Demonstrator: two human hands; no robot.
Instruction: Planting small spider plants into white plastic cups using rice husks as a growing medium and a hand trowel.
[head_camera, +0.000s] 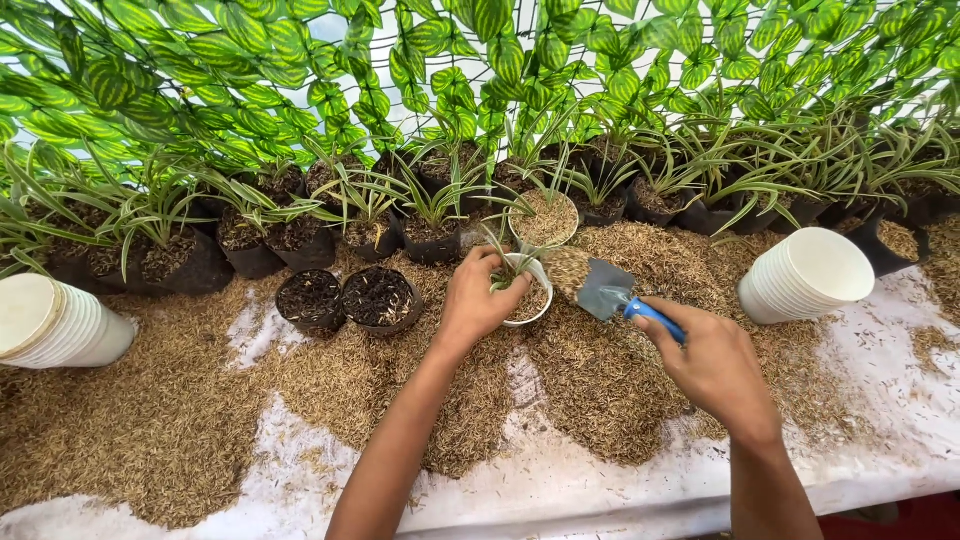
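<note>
Right hand (715, 365) grips blue-handled trowel (600, 288), blade pointing up-left; left hand (478, 300) apparently holds white pot (527, 300).

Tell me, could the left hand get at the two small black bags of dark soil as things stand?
Probably yes, once it lets go. The left hand grips the small white pot; the two black soil bags sit just beside it on husk-strewn table, nothing between.

white cup stacks (805, 275) | black grow bags (378, 298) | leafy trellis (250, 70) | white table cover (560, 490)
</note>
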